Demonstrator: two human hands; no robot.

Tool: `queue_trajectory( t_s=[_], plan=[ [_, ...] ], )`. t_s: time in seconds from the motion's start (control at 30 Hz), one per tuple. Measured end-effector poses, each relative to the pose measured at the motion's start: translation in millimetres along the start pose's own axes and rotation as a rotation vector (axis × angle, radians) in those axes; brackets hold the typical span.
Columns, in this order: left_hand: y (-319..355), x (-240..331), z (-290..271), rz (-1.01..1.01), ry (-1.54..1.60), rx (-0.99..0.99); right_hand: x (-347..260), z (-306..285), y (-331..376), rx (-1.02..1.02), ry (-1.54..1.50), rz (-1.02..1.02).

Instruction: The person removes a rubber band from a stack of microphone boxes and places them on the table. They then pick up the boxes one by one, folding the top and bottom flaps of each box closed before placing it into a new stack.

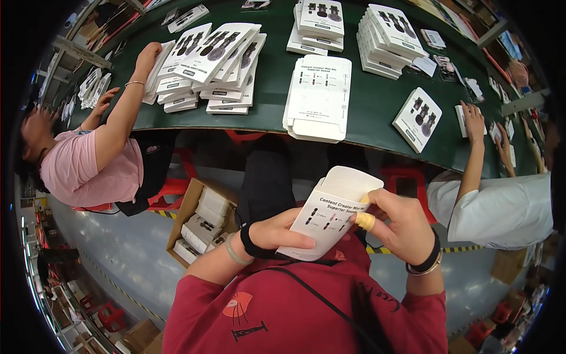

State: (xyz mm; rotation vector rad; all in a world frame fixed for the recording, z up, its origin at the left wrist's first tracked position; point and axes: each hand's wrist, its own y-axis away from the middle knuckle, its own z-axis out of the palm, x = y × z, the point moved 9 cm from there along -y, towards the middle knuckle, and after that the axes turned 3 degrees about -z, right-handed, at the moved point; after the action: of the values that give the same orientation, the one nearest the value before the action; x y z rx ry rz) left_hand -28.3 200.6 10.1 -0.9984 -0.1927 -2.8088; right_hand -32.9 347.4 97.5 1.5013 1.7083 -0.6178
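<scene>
- The left hand [277, 233] has its fingers closed under the near end of a flat white carton [331, 219], propping it.
- The carton sits near the chest, its long axis tilting far-right, open flap away.
- The right hand [401, 227] pinches its right edge, seemingly to square it.
- The green table [377, 103] lies beyond.

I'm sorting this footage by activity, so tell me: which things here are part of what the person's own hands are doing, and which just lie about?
In hand:
- flat white carton, held by the left hand and right hand
- stack of flat cartons on the green table

Lying about:
- cardboard box on the floor
- printed box piles by a co-worker's arm
- single printed box
</scene>
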Motion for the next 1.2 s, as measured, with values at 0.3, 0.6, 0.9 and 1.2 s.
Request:
queue_trajectory(
  t_s=[0.3, 0.6, 0.9, 1.2],
  plan=[
    [18, -6, -4, -0.091, -0.223, 0.348, 18, 23, 19, 0.205, -0.421, -0.010],
    [29, 39, -8, 0.366, -0.773, 0.760, 25, 24, 35, 0.368, -0.419, -0.073],
    [26, 54, 14, 0.400, -0.965, 0.603, 46, 53, 16, 0.073, -1.439, 0.242],
    [28, 48, 8, 0.594, -1.028, 0.671, 0, 12, 19, 0.125, -0.209, -0.149]
  ],
)
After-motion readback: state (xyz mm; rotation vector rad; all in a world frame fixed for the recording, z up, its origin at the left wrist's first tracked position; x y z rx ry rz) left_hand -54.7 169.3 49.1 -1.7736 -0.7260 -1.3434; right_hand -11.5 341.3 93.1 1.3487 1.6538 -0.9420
